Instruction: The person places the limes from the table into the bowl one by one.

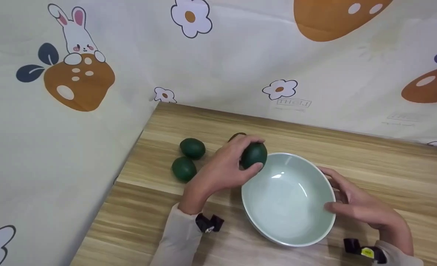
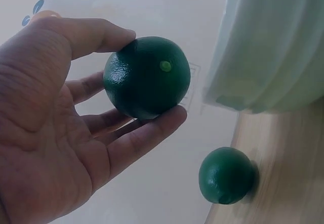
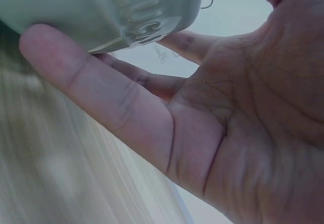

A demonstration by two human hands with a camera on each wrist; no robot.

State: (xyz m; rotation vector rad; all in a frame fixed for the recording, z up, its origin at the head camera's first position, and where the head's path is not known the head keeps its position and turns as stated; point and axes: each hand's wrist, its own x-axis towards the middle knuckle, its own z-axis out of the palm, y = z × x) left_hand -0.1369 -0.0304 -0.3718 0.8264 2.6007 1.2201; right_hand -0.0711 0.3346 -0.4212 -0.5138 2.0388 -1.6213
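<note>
My left hand (image 1: pixel 222 166) pinches a dark green lime (image 1: pixel 254 154) between thumb and fingers, at the upper left rim of a pale green bowl (image 1: pixel 288 203). In the left wrist view the held lime (image 2: pixel 147 77) shows a light stem spot. My right hand (image 1: pixel 362 205) grips the bowl's right side, thumb at the rim and fingers along the outside wall. Raised lettering marks the bowl's wall (image 3: pixel 111 11) in the right wrist view. No fruit shows inside the bowl. Left of my left hand, two more limes, one farther back (image 1: pixel 192 148) and one nearer (image 1: pixel 184 169), lie close together.
Another dark round thing (image 1: pixel 237 136) is mostly hidden behind my left hand. Everything stands on a wood-grain table (image 1: pixel 137 207). A patterned cloth (image 1: pixel 226 62) with flowers and a rabbit rises along the table's back and left edges.
</note>
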